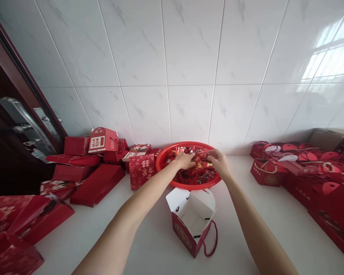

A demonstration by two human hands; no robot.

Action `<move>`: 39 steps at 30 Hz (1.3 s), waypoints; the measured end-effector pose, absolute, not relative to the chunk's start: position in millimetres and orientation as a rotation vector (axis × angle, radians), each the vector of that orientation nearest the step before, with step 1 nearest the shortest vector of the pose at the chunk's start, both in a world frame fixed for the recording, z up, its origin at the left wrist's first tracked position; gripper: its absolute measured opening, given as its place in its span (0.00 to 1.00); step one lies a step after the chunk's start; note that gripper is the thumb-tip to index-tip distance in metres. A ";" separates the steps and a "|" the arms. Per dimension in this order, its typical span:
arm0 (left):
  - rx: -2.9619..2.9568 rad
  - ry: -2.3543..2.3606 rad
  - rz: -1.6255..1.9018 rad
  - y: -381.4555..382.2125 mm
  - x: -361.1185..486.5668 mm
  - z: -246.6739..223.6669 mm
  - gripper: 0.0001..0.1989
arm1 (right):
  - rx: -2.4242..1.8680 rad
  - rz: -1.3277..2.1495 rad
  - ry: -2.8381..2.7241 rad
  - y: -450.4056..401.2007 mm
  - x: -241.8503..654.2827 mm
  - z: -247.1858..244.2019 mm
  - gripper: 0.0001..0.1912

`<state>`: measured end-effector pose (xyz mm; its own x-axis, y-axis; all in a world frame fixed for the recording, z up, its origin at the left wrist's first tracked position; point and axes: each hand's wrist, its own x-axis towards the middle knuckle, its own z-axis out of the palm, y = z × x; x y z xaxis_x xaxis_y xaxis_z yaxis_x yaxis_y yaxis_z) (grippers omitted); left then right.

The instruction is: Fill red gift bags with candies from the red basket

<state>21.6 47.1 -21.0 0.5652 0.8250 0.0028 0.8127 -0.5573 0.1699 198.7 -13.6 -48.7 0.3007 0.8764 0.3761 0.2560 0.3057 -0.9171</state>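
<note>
A round red plastic basket [163,152] against the tiled wall holds many wrapped candies [199,165] in red, some with gold print. My left hand [185,160] reaches in from the left, its fingers spread out on the candies. On the right side of the basket my right hand [220,163] is bent over the candies with thumb and fingertips together; whatever lies between them is too small to make out. In front of the basket stands an open red gift box [186,235], white inside, its flaps up and a red cord handle [216,240] hanging at its right.
Red boxes, such as a flat dark red one [99,185], are heaped at the left beside a door with a metal handle [25,124]. An upright patterned box [141,172] touches the basket area. Several handled gift boxes [268,173] crowd the right side of the white countertop [149,236].
</note>
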 end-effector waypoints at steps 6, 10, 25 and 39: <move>2.435 1.360 0.282 64.1 9.6 -30.4 0.35 | -1.217 0.587 -1.229 -16.2 195.3 -46.6 0.10; 2.322 1.272 0.483 69.9 6.5 -32.5 0.18 | -1.219 0.599 -1.239 -16.7 195.6 -45.7 0.10; 1.960 1.115 1.013 71.7 1.2 -22.8 0.12 | -1.240 0.606 -1.278 -19.3 196.8 -42.7 0.11; 2.154 1.363 0.821 59.9 0.8 -17.8 0.23 | -1.234 0.649 -1.244 -22.8 194.4 -38.7 0.11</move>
